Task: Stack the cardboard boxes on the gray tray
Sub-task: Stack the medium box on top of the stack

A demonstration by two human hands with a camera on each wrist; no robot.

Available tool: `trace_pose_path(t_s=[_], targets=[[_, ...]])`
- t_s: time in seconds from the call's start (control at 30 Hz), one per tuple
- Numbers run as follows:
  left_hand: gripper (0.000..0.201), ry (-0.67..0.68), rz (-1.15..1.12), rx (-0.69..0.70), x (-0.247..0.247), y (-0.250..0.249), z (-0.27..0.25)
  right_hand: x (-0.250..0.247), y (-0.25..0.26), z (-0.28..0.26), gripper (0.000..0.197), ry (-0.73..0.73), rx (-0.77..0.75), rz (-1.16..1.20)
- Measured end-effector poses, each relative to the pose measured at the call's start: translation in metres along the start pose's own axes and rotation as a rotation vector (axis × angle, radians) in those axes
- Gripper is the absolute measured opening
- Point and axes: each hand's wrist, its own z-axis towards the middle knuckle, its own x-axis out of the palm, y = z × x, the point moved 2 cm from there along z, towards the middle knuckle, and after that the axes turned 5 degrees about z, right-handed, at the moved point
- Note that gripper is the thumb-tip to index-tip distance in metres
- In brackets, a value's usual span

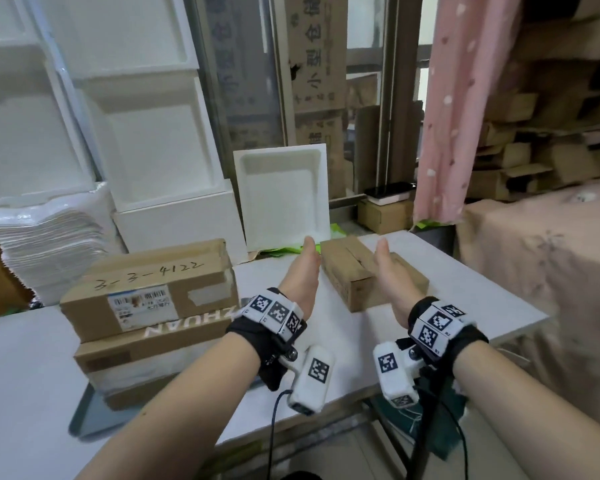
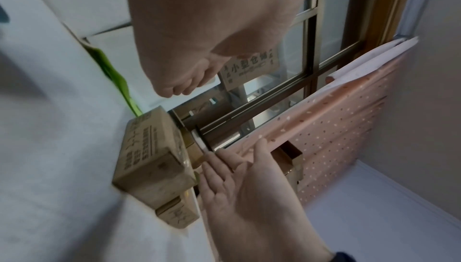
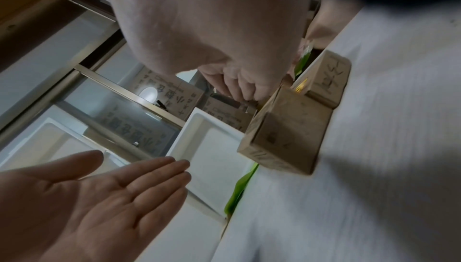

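Head view: a small brown rectangular cardboard box [image 1: 368, 271] lies on the pale gray table top [image 1: 465, 299], and both hands reach toward it with straight, released fingers and hold nothing. The left hand [image 1: 300, 277] is just to the left of this box, palm facing it; the right hand [image 1: 390, 278] is above its top near the right side. Whether either hand touches the box cannot be told. Well to the left of the small box, a stack of larger brown cardboard boxes [image 1: 153, 306] sits on the flat gray tray [image 1: 90, 414] at the near edge of the table; the top one bears handwritten numbers and a white label. Behind the small box a white foam lid [image 1: 281, 195] leans upright, and to its right hangs a pink spotted curtain [image 1: 454, 109].
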Motion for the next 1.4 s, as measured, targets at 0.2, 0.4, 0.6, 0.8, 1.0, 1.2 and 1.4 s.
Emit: trace_pose_path(t_s=[0.2,0.4,0.6,0.8,1.0,1.2,1.4], targets=[[0.067,-0.006,-0.008,-0.066,0.025,0.031,0.022,-0.016,-0.028,0.028,0.079,-0.091,-0.017,-0.011],[0.067,0.009,-0.032,-0.096,0.030,0.047,0.044,-0.015,-0.041,0.045,0.077,-0.100,0.015,0.002],[0.064,0.021,-0.081,-0.097,0.031,0.061,0.072,-0.014,-0.044,0.055,0.065,-0.129,-0.020,0.006],[0.059,0.011,-0.136,-0.068,0.027,0.072,0.087,-0.009,-0.045,0.049,0.064,-0.126,0.001,-0.027],[0.064,0.038,-0.130,-0.055,0.012,0.066,0.080,0.003,-0.035,0.032,0.056,-0.092,-0.022,-0.038],[0.057,0.029,-0.046,0.061,0.002,0.033,0.053,0.011,-0.006,0.008,0.046,-0.079,-0.088,-0.025],[0.059,0.031,-0.025,0.131,-0.011,0.006,0.017,0.027,0.022,-0.019,0.058,-0.075,-0.157,-0.032]])
